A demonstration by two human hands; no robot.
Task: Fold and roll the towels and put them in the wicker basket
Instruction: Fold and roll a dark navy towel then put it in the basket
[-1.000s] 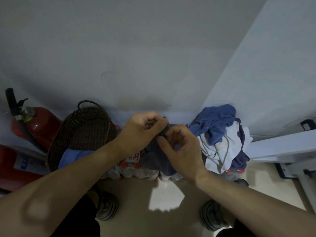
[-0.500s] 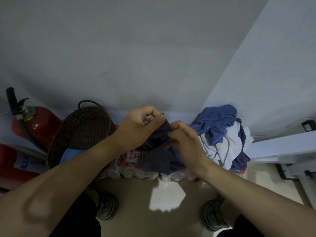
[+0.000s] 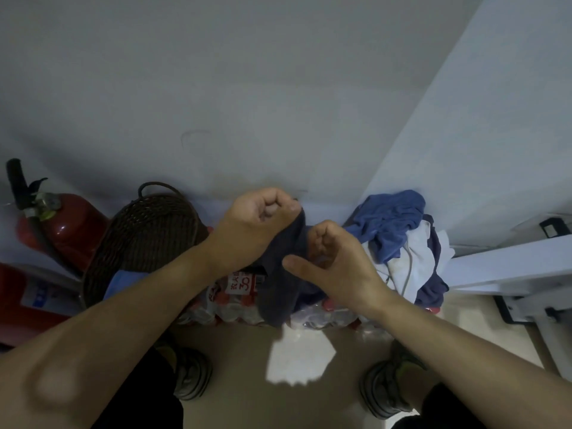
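Folding underway: left hand (image 3: pixel 257 218) pinches the dark towel (image 3: pixel 280 289) at its top; right hand (image 3: pixel 332 258) seemingly grips its edge. Next, roll it, then wicker basket (image 3: pixel 145 239).

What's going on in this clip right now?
A person stands facing a wall, holding a dark towel up in both hands: the left hand grips its top edge, the right hand holds it just below. A blue towel already lies in the wicker basket; a pile of unfolded towels waits at right.
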